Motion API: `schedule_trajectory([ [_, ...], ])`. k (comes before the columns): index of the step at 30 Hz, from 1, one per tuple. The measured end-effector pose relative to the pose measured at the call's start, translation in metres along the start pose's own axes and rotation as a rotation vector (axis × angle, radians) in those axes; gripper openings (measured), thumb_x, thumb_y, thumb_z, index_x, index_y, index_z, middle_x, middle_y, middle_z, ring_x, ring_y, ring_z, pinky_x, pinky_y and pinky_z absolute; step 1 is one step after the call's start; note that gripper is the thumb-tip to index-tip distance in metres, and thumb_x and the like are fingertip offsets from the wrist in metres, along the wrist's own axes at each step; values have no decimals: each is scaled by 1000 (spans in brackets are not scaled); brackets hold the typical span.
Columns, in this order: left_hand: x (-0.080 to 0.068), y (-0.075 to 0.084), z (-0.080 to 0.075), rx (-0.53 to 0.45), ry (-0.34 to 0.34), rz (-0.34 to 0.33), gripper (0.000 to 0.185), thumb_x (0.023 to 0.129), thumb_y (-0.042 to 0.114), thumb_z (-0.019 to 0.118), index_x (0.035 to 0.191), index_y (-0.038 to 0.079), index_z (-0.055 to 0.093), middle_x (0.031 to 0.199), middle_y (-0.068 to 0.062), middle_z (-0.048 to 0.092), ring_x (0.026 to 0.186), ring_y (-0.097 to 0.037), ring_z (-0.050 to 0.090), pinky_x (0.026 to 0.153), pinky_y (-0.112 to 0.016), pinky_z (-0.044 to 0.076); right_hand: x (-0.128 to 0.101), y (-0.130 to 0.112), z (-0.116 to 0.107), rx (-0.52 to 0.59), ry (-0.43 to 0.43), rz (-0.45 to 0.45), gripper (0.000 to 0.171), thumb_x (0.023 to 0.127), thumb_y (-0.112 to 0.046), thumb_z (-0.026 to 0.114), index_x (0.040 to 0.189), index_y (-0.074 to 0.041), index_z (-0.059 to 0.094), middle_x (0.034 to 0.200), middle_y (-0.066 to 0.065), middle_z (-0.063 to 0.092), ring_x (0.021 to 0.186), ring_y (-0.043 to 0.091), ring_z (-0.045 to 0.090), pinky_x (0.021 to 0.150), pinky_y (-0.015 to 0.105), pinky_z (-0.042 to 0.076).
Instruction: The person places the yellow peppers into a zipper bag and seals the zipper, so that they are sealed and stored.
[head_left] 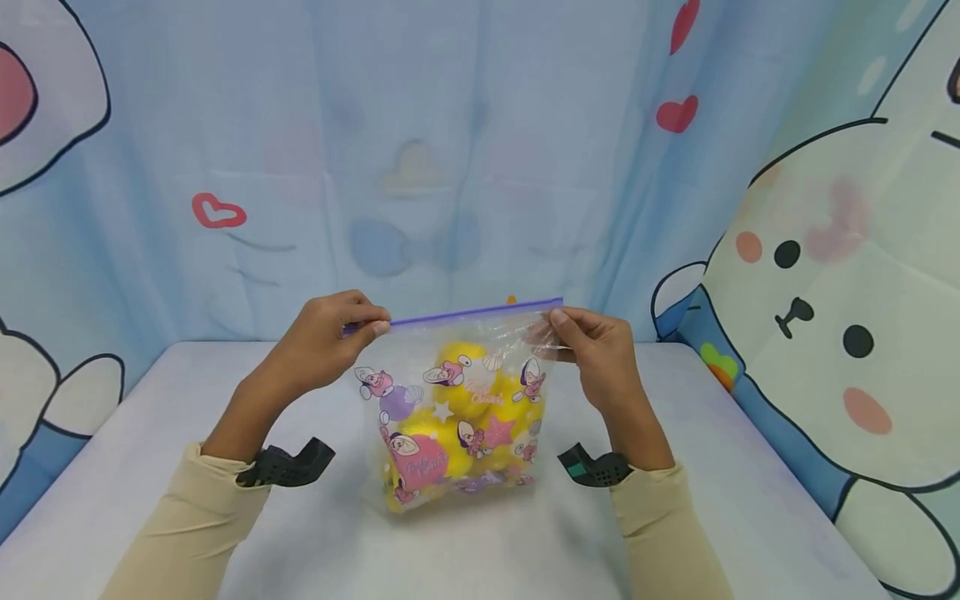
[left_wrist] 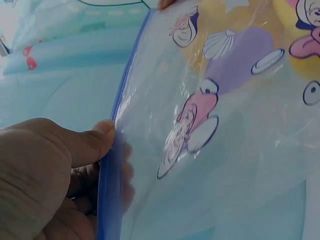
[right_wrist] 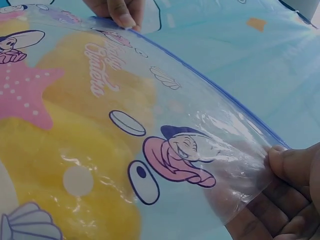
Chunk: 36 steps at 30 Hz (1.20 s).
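Pinching the clear printed plastic zip bag (head_left: pixel 457 400) upright, the left hand (head_left: pixel 330 342) and right hand (head_left: pixel 600 354) are clamping opposite ends of its purple seal strip (head_left: pixel 472 313). Yellow round things (head_left: pixel 457 392) are sagging below both grips, pulling the strip taut between them.

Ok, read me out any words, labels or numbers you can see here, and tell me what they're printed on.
White cursive lettering on the zip bag: too blurred and slanted to read with any certainty.
The same lettering repeated on the bag's pink and yellow patches in the head view: too small to read.
No other words, numbers or signs anywhere.

Bare table (head_left: pixel 750 467) either side of upright bag (head_left: pixel 457 408)
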<state>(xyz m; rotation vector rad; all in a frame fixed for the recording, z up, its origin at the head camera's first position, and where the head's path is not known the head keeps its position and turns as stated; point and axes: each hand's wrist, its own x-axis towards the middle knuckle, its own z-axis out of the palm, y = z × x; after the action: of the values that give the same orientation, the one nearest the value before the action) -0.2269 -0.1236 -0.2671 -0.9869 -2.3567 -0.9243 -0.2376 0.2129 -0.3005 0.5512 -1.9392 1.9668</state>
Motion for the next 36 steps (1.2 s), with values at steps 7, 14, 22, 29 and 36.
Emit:
schedule_trajectory([
  [7, -9, -9, -14, 35, -4, -24, 11, 88, 0, 67, 96, 0, 74, 86, -3, 62, 73, -16, 52, 63, -32, 45, 3, 8, -6, 5, 15, 27, 28, 95, -17, 61, 106, 6, 71, 84, 3, 74, 81, 19, 72, 72, 34, 57],
  [14, -20, -21, -21, 39, 45, -113, 14, 90, 5, 66, 101, 1, 74, 86, -1, 63, 77, -16, 52, 65, -32, 46, 5, 16, -8, 83, 21, 67, 22, 95, -17, 61, 103, -1, 74, 87, 3, 74, 84, 19, 72, 75, 33, 57],
  [22, -42, -32, 15, -293, 157, -389, 67, 95, 33, 62, 151, 9, 33, 124, -16, 60, 114, -32, 57, 96, -49, 47, 6, 24, -7, 94, 42, 37, 27, 95, -20, 61, 108, 2, 72, 88, 6, 74, 85, 23, 72, 77, 36, 56],
  [29, -68, -28, 84, -587, -111, -455, 103, 83, 53, 70, 155, 13, 9, 150, -24, 35, 134, -41, 38, 103, -51, 39, 7, 30, -10, 95, 6, 96, 29, 96, -21, 60, 116, -1, 69, 101, 7, 72, 93, 21, 71, 83, 33, 54],
  [36, -61, -31, 100, -802, -63, -590, 80, 87, 30, 70, 149, 17, 20, 133, -19, 53, 118, -31, 57, 95, -42, 49, 7, 52, -20, -24, -318, 412, 76, 98, -34, 56, 158, -17, 13, 156, 16, 25, 137, 34, 35, 106, 47, 37],
])
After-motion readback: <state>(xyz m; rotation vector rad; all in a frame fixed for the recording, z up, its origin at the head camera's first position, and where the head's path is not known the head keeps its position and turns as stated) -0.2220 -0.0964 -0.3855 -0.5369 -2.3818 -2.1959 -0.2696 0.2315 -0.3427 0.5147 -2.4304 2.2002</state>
